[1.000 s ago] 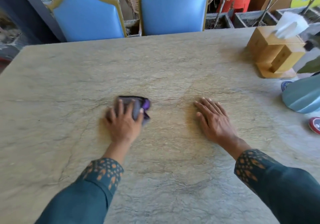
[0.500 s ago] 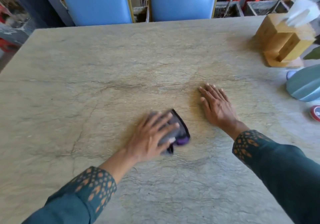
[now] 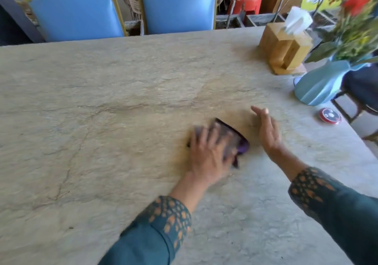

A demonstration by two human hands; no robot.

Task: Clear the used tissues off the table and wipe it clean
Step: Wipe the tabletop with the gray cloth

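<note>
A large beige stone table (image 3: 114,109) fills the view. My left hand (image 3: 208,154) presses flat on a dark grey and purple cloth (image 3: 235,137) right of the table's middle; the hand and cloth are blurred by motion. Just to the right of the cloth, my right hand (image 3: 268,129) is tilted on its edge, fingers apart, holding nothing. No used tissues are in view on the table.
A wooden tissue box (image 3: 285,47) with a white tissue sticking out stands at the far right. A blue vase (image 3: 321,84) with flowers and a small red round disc (image 3: 329,115) sit near the right edge. Two blue chairs (image 3: 178,4) stand behind the far edge.
My left hand has slid the cloth across the table to the right, up beside my right hand. My right hand has lifted from lying flat onto its edge.
</note>
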